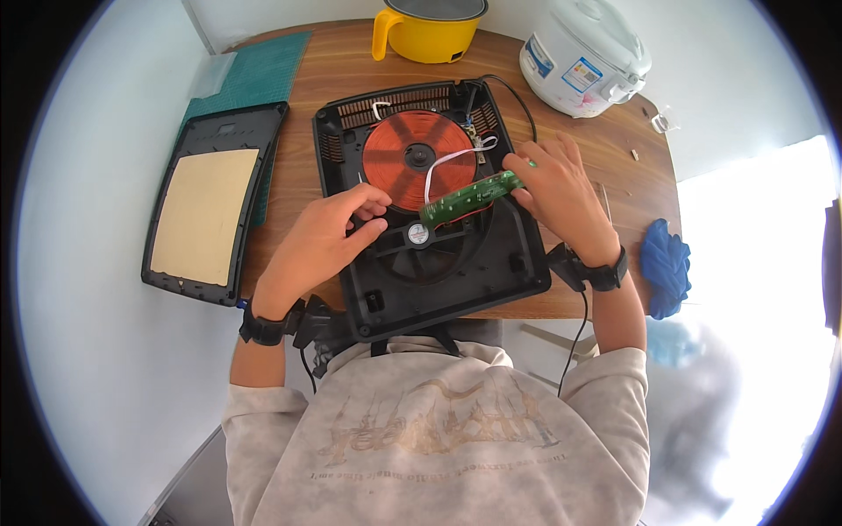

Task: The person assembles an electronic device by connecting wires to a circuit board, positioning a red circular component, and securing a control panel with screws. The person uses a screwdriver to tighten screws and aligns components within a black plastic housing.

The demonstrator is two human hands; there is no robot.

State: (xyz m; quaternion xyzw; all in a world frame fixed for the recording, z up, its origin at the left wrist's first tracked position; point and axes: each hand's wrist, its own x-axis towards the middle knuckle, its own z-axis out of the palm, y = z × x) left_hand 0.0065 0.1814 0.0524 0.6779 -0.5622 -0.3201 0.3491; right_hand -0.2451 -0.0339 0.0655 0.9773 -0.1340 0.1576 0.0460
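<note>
In front of me an opened black induction cooker housing (517,254) lies on the table, slightly turned. Inside it sit a round copper coil (386,145), a fan (421,261) with a round silver label, and wiring. My right hand (557,188) grips the right end of a long green circuit board (469,200), which is tilted above the fan. A white flat cable (447,160) loops between the board's area and the parts beside the coil. Over the housing's left side, my left hand (342,223) has its thumb apart from its curved fingers and holds nothing.
To the left, the black cover panel with a beige sheet (206,215) rests partly on a green cutting mat (267,74). A yellow pot (430,35) and a white rice cooker (583,61) stand at the back. A blue cloth (665,267) hangs at the table's right edge.
</note>
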